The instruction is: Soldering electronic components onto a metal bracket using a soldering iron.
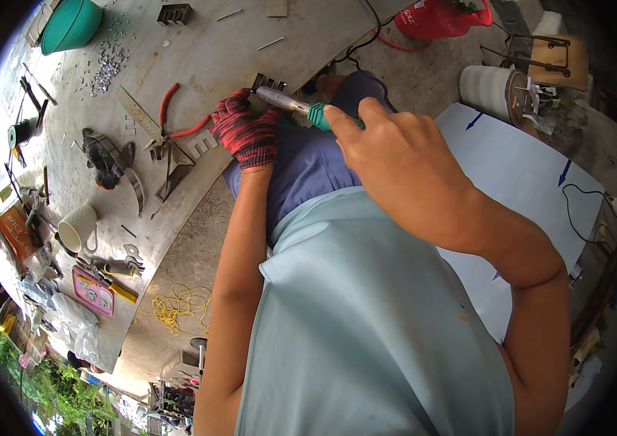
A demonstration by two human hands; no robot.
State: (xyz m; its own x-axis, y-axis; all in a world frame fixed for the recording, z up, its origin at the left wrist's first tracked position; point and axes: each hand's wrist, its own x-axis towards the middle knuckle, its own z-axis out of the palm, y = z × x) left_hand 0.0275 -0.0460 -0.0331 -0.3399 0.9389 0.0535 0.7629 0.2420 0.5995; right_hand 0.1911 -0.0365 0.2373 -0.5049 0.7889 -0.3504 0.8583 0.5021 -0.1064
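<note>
My right hand [388, 149], bare, is closed around the green handle of a soldering iron [286, 100] with a thick metal barrel. The barrel slants up and left to a small dark metal piece with slots [270, 81] at the table edge. My left hand [246, 131] wears a red and black knitted glove. Its fingers curl at the table edge just below that piece and seem to hold it steady, though the contact is partly hidden. To its left lie red-handled pliers [170, 109], a metal square [137, 112] and an angular metal frame [175, 171].
The grey metal table [199, 58] bears a green bucket [72, 27], metal scraps [108, 65], a slotted metal block [174, 14], a white mug [78, 228] and a pink tray [93, 291]. A red gas cylinder [439, 18] stands upper right. A white board [519, 163] lies at right.
</note>
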